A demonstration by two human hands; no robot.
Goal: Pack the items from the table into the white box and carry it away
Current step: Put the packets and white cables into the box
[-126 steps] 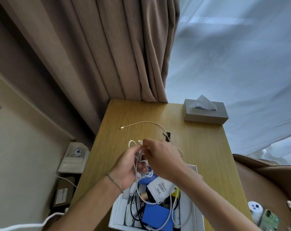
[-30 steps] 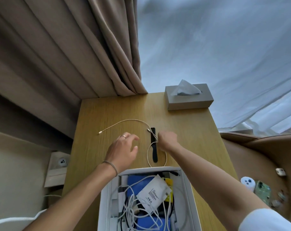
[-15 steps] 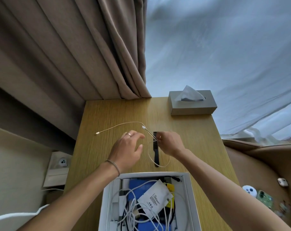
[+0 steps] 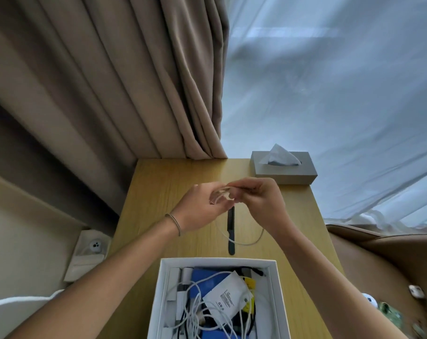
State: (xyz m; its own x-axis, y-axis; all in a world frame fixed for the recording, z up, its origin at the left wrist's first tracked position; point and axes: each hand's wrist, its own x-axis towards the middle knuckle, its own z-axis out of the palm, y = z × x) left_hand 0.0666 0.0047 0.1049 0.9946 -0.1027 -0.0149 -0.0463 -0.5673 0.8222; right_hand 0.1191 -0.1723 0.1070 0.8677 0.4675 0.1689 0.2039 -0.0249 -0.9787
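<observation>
Lifted off the table [image 4: 158, 192] since half a second ago, the cable [image 4: 221, 195] is pinched closed between left hand [image 4: 202, 206] and right hand [image 4: 261, 201], beyond the white box [image 4: 277, 289]; tight, even loops are advised, with the comb [image 4: 231, 231] left undisturbed.

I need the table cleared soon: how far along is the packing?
Mostly done: the white box already holds cables, blue items and a white packet. In hand: the left hand and right hand are coiling a thin cable. Left: the black comb on the table, then carrying the box away.
</observation>
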